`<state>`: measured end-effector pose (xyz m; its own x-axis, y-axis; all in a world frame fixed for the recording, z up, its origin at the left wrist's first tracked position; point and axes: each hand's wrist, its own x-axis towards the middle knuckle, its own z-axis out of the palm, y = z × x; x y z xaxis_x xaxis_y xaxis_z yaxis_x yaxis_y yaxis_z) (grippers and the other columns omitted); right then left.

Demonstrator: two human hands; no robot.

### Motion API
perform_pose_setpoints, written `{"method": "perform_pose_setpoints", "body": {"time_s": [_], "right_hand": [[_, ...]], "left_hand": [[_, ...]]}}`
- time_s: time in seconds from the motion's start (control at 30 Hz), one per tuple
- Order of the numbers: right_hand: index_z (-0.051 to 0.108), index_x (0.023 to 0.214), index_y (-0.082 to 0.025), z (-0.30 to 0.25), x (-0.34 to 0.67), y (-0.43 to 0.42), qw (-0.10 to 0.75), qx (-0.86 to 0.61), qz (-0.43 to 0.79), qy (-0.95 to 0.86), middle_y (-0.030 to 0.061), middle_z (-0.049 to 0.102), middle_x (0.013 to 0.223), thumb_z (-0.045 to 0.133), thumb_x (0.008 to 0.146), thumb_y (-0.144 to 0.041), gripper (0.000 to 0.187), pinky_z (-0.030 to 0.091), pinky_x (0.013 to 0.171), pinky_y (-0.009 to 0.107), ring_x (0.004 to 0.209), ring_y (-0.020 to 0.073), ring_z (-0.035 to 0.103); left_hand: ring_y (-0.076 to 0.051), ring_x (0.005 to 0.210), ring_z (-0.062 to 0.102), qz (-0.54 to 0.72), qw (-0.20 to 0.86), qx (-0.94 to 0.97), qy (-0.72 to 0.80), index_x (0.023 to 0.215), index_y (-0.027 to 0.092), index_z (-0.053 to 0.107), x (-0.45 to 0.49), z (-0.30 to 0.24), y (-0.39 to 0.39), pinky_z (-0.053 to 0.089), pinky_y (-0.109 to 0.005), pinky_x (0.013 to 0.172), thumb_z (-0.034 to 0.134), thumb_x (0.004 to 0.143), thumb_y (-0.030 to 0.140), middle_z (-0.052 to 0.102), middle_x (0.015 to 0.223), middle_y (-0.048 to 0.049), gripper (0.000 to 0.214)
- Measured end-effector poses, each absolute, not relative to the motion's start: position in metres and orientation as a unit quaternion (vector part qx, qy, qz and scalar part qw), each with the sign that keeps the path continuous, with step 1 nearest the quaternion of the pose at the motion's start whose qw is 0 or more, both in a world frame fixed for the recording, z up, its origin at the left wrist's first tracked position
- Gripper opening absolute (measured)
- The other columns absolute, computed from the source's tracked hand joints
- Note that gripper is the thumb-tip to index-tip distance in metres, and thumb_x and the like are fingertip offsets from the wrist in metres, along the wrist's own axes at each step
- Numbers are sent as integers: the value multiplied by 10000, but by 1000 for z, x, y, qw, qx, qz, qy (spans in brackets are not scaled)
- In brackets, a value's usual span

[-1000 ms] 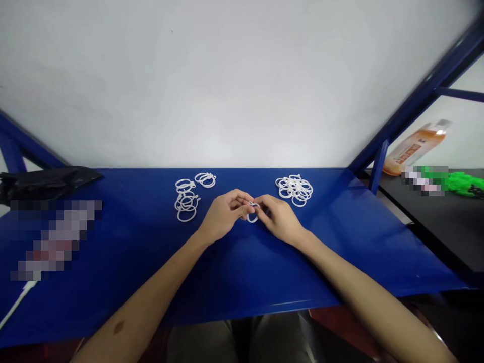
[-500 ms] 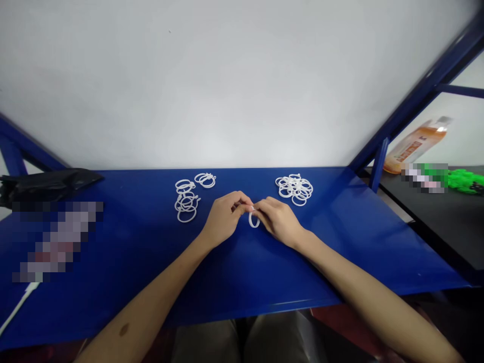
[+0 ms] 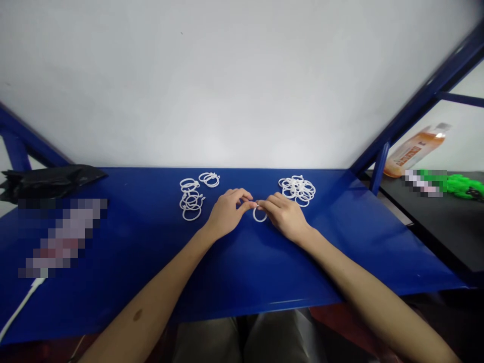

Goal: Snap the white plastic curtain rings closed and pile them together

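Note:
Between my hands, a thin white plastic ring (image 3: pixel 259 219) hangs just above the blue tabletop, its round loop facing me. My right hand (image 3: pixel 285 213) is closed, pinching the top of the ring between thumb and fingers. The thumb and forefinger of my left hand (image 3: pixel 228 212) close on the same spot from the other side. The fingertips hide the ring's upper part. To the left lies a loose group of similar white rings (image 3: pixel 192 214), with a few more rings (image 3: pixel 209 179) behind it. A denser heap of white rings (image 3: pixel 301 189) lies behind my right hand.
The blue table (image 3: pixel 227 282) meets a pale wall. At left are a black plastic bag (image 3: pixel 56 181), a blurred-out object (image 3: pixel 71 232) and a white cable (image 3: pixel 22 302). Beyond the right blue frame, a bottle of orange liquid (image 3: pixel 416 151) and green items (image 3: pixel 463 185) rest on a black surface.
The ring has turned from a narrow, edge-on look to a rounder loop facing me. My hands stay together at its top, and the whole view has shifted slightly.

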<state>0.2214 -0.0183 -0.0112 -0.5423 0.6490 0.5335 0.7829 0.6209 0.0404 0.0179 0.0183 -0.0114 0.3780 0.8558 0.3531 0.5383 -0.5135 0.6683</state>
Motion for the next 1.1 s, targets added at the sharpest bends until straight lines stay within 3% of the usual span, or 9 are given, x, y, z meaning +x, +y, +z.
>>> {"method": "perform_pose_setpoints", "body": {"time_s": [0.1, 0.2, 0.3, 0.47, 0.7, 0.87, 0.97, 1.1], "right_hand": [[666, 1128, -173, -6, 232, -10, 235, -528, -149, -802, 96, 706, 877, 462, 1031, -274, 248, 404, 607, 285, 830, 215, 598], [619, 1193, -152, 6, 255, -4, 214, -693, -136, -675, 126, 720, 920, 507, 1002, -339, 289, 417, 606, 293, 798, 240, 647], [647, 1115, -168, 15, 284, 1, 157, -783, -107, -592, 131, 730, 895, 511, 983, -368, 276, 443, 640, 313, 771, 257, 677], [691, 1066, -182, 15, 311, 8, 128, -825, -75, -545, 155, 738, 932, 523, 952, -400, 298, 490, 719, 347, 870, 290, 701], [738, 1021, -198, 13, 308, 9, 129, -826, -27, -547, 157, 748, 978, 573, 909, -465, 333, 505, 741, 377, 936, 326, 701], [727, 1037, -193, 19, 300, 6, 192, -806, -70, -555, 132, 753, 946, 529, 951, -439, 327, 492, 730, 352, 871, 278, 703], [717, 1025, -196, 22, 281, -1, 280, -722, -70, -629, 87, 754, 892, 528, 968, -424, 302, 483, 727, 323, 809, 231, 695], [690, 1060, -207, 14, 244, -15, 334, -549, 75, -763, 40, 752, 904, 517, 992, -422, 284, 484, 738, 282, 773, 170, 683]], "left_hand": [[-324, 1171, 541, 284, 48, 829, 480, 1156, 178, 673, 4, -21, 35, 423, -488, 1011, 566, 956, 375, 688, 1203, -118, 300], [-394, 1313, 422, 234, -61, 796, 554, 1320, 124, 604, -12, -29, 47, 360, -549, 1044, 443, 975, 265, 583, 1389, -183, 406], [-405, 1249, 463, 179, -95, 781, 590, 1308, 99, 616, -21, -31, 52, 336, -556, 1022, 419, 929, 170, 647, 1279, -203, 433], [-380, 1080, 514, 162, -103, 782, 593, 1145, 159, 685, -25, -26, 51, 333, -527, 922, 421, 942, 187, 713, 1090, -164, 334], [-307, 930, 527, 267, -91, 782, 556, 958, 252, 668, -28, -21, 49, 306, -482, 884, 548, 945, 241, 749, 943, -68, 121], [-274, 856, 537, 331, -139, 784, 506, 921, 248, 646, -15, -8, 33, 320, -450, 849, 658, 912, 238, 744, 837, -25, 18], [-258, 871, 548, 363, -145, 808, 440, 904, 241, 650, 1, -3, 19, 337, -433, 848, 699, 895, 249, 739, 826, -8, 50], [-222, 880, 554, 375, -112, 858, 331, 839, 231, 655, 21, -4, 2, 367, -398, 861, 656, 931, 244, 731, 833, 8, 94]]}}
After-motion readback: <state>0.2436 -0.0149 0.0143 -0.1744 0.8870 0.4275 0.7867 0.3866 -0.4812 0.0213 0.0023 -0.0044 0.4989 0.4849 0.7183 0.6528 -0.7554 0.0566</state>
